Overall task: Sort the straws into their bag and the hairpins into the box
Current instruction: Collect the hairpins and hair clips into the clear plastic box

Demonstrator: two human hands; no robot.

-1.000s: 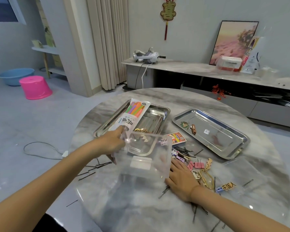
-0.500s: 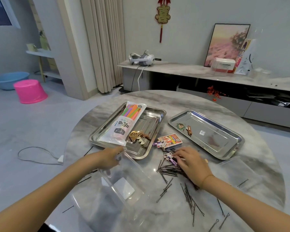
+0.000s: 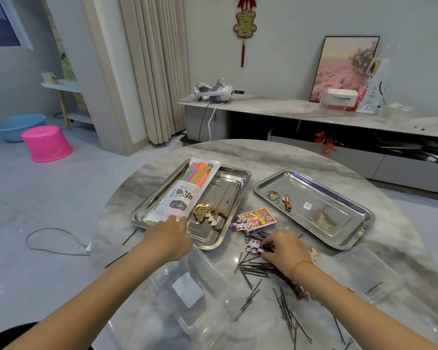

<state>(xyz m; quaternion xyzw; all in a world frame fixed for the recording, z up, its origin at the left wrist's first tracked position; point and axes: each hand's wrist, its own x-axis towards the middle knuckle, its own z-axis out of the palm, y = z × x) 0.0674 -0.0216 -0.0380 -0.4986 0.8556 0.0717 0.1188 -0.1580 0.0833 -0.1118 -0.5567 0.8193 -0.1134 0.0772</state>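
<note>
Broadly, the scene is filled by a round marble table [image 3: 314, 160]. At its near edge a clear plastic box [image 3: 220, 286] is stood, open at the top, with no hairpins seen inside.

Beyond the box two steel trays are laid side by side: the left tray [image 3: 228, 195] and the right tray [image 3: 321, 195]. The bag of straws [image 3: 187, 193] is laid lengthwise in the left tray, coloured straws showing at its far end. Gold clips [image 3: 208, 213] are heaped just beside the bag's near end.

The left hand [image 3: 170, 239] is placed at the far rim of the box, by the left tray's near edge. Its back is turned up and its fingers are hidden, so whether the rim is gripped cannot be told.

The right hand [image 3: 287, 247] is lowered onto the table between the trays. Its fingers are curled, and the hairpins [image 3: 257, 269] are pinched at the tips, beside a purple patterned clip [image 3: 253, 247].

A small card pack [image 3: 258, 219] is set just beyond that hand. Black hairpins are scattered loose across the table right of the box.
</note>
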